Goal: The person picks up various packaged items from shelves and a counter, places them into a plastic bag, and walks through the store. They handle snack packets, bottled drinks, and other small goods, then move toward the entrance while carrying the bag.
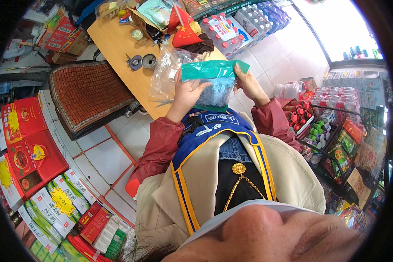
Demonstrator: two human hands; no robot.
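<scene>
My left hand (190, 90) grips the left side of a clear plastic pouch with a green top band (208, 70). At the other end of that band, my right hand (247, 82) pinches the upper right corner. Dark contents show through the pouch's clear middle. Behind my left hand, a crumpled clear plastic bag (165, 68) lies on the wooden table (118, 42). Scissors (163, 103) rest by the near table edge, partly hidden. Farther left on the table are a round metal tin (148, 61) and a dark blue object (135, 62).
A chair with a brown woven seat cover (88, 88) stands left of the table. Shrink-wrapped bottles (221, 34) are stacked beyond it. To my right is a wire rack (330, 131) of packaged goods; red cartons (36, 154) sit at the left.
</scene>
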